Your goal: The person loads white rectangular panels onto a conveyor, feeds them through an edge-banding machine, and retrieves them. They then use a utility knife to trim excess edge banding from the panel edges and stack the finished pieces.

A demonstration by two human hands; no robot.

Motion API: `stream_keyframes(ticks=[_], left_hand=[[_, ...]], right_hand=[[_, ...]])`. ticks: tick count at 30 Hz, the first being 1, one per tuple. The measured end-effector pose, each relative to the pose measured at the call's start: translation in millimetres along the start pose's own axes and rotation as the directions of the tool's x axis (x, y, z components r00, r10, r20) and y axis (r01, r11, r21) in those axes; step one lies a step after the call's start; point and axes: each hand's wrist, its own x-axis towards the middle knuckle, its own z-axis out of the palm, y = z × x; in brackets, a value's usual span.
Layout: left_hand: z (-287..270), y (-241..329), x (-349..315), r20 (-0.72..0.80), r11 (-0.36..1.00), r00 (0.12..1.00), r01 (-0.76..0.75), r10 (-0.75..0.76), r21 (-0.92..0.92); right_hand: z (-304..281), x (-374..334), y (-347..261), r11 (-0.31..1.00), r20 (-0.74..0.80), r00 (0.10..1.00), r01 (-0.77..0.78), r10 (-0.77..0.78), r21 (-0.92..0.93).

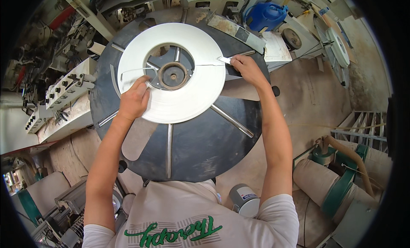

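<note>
I saw the person in a pale off-white shirt (171,201), its cloth loose and shallowly creased. The front carried a big print (210,224) in sloping green script, darkly edged, one thin stroke sweeping out past the rest. Behind the lettering sat blocks of thin grey bars (171,222), some running one way and some the other, rather like basketwork. The left sleeve (98,237) and the right sleeve (279,214) were short and whitish, ending above the elbows; past their hems, both arms (102,179) were bare down to the fingers (241,60).
</note>
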Motion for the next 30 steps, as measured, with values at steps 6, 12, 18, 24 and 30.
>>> stream_keyframes(ticks=[6, 12, 18, 24, 30], left_hand=[[3.7, -4.4, 0.0, 0.000, 1.000, 1.000, -0.015, 0.015, 0.017], [3.2, -1.6, 3.1, -0.024, 0.999, 0.999, -0.026, 0.027, 0.041], [9.8, -10.8, -3.6, 0.009, 0.999, 1.000, 0.017, -0.017, 0.044], [-9.2, 37.6, 28.3, 0.016, 0.999, 1.000, -0.013, 0.013, -0.029], [59.6, 124.2, 140.2, 0.237, 0.965, 0.938, -0.261, 0.253, 0.001]], right_hand=[[2.2, 5.9, -4.4, 0.999, 0.015, 0.999, 0.042, -0.042, -0.018], [-2.5, 14.7, 2.6, 0.978, 0.119, 0.974, 0.200, -0.192, -0.058], [-1.1, -46.3, -24.7, 0.979, 0.369, 0.910, 0.205, -0.192, 0.002], [-14.4, -201.6, -33.5, 0.935, -0.183, 0.964, -0.125, 0.194, 0.333], [75.5, -259.5, -39.0, 0.828, -0.427, 0.779, -0.202, 0.460, 0.523]])
